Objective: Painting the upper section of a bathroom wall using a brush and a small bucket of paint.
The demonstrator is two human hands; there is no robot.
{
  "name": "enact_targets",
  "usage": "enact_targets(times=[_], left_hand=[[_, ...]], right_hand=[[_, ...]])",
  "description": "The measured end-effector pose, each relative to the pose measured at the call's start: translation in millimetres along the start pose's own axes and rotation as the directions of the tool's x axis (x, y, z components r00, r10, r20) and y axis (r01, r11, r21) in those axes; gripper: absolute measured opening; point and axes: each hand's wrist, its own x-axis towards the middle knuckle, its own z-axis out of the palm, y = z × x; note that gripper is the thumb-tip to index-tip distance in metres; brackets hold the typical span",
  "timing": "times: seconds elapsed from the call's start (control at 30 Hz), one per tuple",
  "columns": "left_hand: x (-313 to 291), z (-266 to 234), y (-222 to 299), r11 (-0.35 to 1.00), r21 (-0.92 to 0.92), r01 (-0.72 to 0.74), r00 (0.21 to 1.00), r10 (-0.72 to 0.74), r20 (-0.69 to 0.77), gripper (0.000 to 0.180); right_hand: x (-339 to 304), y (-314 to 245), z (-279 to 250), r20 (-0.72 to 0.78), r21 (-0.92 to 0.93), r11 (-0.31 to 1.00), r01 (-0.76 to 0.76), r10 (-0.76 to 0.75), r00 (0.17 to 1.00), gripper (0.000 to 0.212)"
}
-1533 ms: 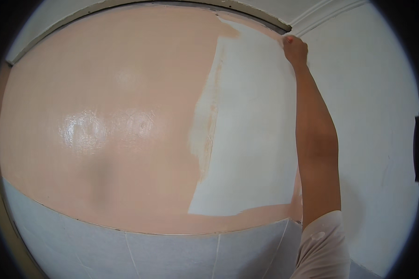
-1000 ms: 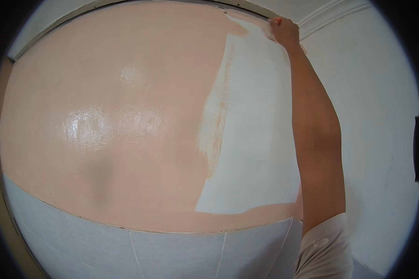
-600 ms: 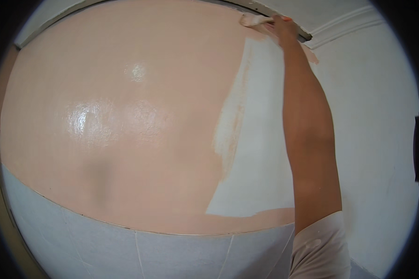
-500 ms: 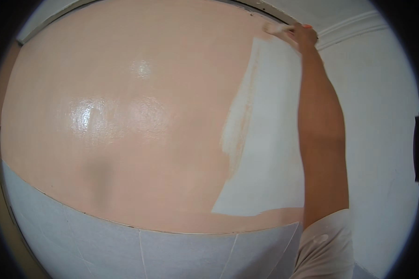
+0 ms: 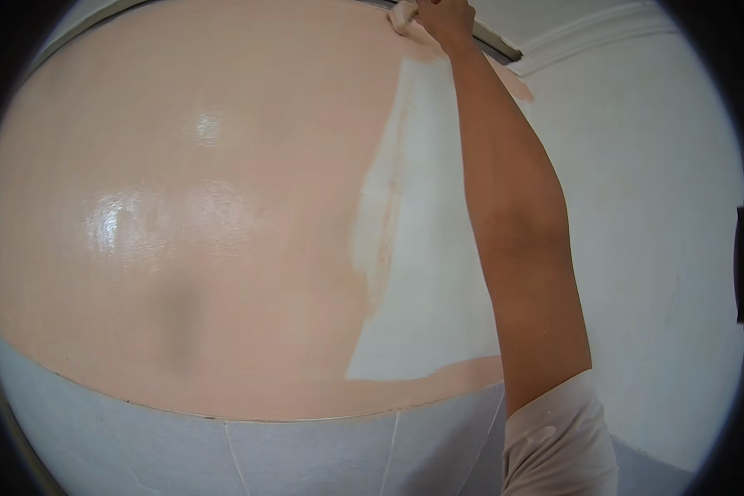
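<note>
My right hand is raised to the top of the wall, its fingers closed round a paintbrush. The pale bristles of the paintbrush touch the wall just under the dark strip at the ceiling. Wet-looking peach paint covers most of the wall and shines in places. Beside my right forearm, an unpainted white patch has streaky, uneven edges. A peach band runs above this patch and another runs below it. My left hand is out of view.
Grey tiles line the lower wall. On the right, a white side wall meets the painted one, with moulding along its top. A dark object is mounted at the far right. A dark strip edges the ceiling.
My right hand and the paintbrush have moved left along the top edge, away from the corner. Peach paint now shows near that corner. The view has shifted slightly right.
</note>
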Motion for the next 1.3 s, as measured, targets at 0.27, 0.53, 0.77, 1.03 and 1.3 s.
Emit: enact_targets(times=[0.27,0.53,0.77,1.03,1.3], left_hand=[[3.4,10.9,34.3,1.000,0.020,-0.007,1.000,0.007,-0.016,0.044],[4.8,16.9,21.9,0.982,0.157,0.104,0.995,-0.101,-0.025,0.051],[-26.5,41.0,29.3,0.903,0.427,-0.044,0.994,0.081,-0.069,0.051],[42.5,-13.3,-20.6,0.694,0.682,-0.232,0.902,0.416,-0.118,0.048],[3.3,19.7,-2.3,0.970,0.227,0.083,0.989,-0.052,-0.140,0.046]], right_hand=[[-21.0,159.3,-77.8,-0.110,0.270,0.886,-0.377,0.418,0.902,0.032],[-35.5,195.6,-141.8,-0.120,-0.439,0.888,-0.134,0.090,0.989,0.031],[-50.8,184.8,-131.3,0.155,-0.552,0.829,0.087,-0.001,0.988,0.032],[-19.0,171.6,-136.4,0.220,0.072,0.975,-0.209,0.189,0.957,0.035],[-66.2,178.0,-127.7,0.099,-0.539,0.840,0.060,-0.008,0.995,0.035]])
